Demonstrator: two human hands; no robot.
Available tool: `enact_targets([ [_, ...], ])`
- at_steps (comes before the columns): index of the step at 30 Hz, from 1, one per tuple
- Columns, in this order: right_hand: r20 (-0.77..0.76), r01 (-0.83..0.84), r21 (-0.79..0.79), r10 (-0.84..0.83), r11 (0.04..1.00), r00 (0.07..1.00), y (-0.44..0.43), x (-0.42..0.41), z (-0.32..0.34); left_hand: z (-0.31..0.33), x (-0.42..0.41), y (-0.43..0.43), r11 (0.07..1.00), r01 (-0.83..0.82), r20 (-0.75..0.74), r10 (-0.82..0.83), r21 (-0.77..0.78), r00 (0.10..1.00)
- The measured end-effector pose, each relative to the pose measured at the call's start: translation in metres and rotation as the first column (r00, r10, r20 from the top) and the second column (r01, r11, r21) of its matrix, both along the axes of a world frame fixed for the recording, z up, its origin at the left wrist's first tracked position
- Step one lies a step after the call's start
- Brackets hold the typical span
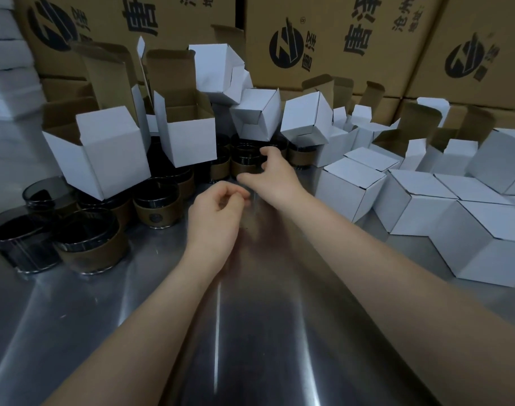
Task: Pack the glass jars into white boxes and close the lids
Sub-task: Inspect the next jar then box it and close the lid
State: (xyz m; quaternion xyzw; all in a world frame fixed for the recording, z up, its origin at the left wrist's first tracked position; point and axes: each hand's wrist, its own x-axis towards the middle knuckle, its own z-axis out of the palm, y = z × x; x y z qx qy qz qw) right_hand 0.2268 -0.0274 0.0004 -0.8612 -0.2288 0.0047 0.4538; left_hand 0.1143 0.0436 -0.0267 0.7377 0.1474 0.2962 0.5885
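1 jar (245, 169) nr right hand (276, 171); left hand (218, 213) loose.

Landmark: big open white cardboard box (103, 153). Dark smoked glass jars with brown bands (92, 244): at least six below and beside it; more behind, uncountable. Closed white cardboard boxes (482, 244): about seven, far right of it. Large brown printed cartons (338, 39): three behind it. Hands: left hand (218, 212), right hand (275, 174), two.

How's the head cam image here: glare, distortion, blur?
Head view: heavy wide-angle bend, so the brown cartons lean outward. Bright glare streaks run down the steel table. Dim, cool light leaves the dark glass jars low in contrast. The right hand looks slightly soft at the fingertips.
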Motion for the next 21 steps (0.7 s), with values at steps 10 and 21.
enact_targets([
  [10,-0.107,0.157,0.106,-0.146,0.982,0.983,0.033,0.031,-0.016,-0.001,0.000,0.000,1.000,0.016,-0.005,-0.016,0.001,1.000],
  [21,-0.095,0.187,0.190,-0.172,0.964,0.981,0.027,0.034,-0.022,-0.002,0.000,0.000,1.000,0.026,-0.003,-0.026,0.014,1.000],
])
